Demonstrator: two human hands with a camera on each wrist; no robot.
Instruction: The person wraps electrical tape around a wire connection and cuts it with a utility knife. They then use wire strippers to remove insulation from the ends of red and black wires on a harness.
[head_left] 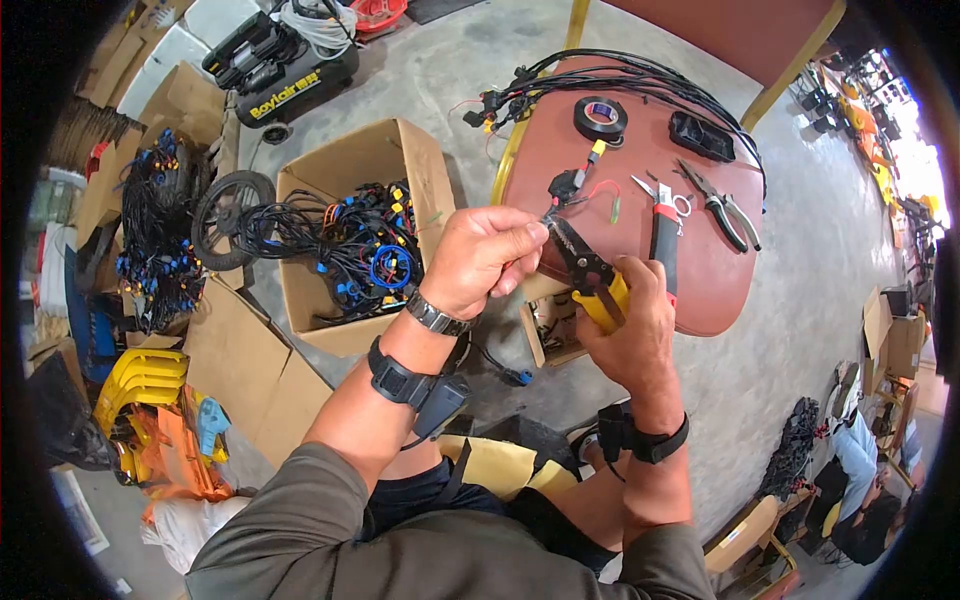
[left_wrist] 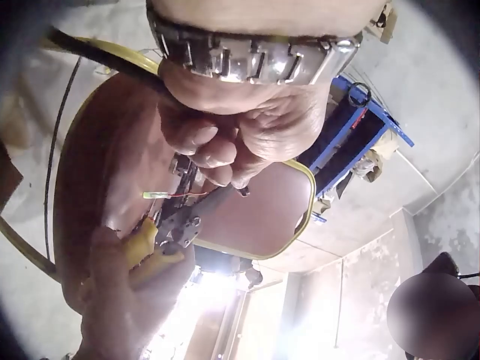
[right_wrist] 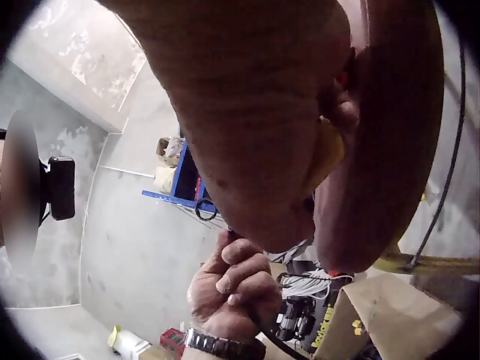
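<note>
My right hand [head_left: 640, 330] grips yellow-handled wire strippers [head_left: 588, 272], whose dark jaws reach up to my left fingertips. My left hand [head_left: 482, 258] has thumb and forefinger pinched on the end of a black cable [right_wrist: 264, 334], which trails back past the wrist. Most of the pinched end is hidden by the fingers. Just beyond the strippers, on the brown chair seat [head_left: 540, 120], lies a black connector piece [head_left: 568, 185] with a yellow plug and a thin red wire. A green-tipped lead [left_wrist: 155, 195] shows beside the strippers in the left wrist view.
Pliers [head_left: 730, 215], black tape [head_left: 601, 120], a black tray [head_left: 700, 136] and a red-and-black-handled tool [head_left: 664, 240] lie on the seat. A cable bundle [head_left: 640, 68] crosses its far side. Left stands a cardboard box [head_left: 430, 170] of wiring; an air compressor [head_left: 300, 90] is behind.
</note>
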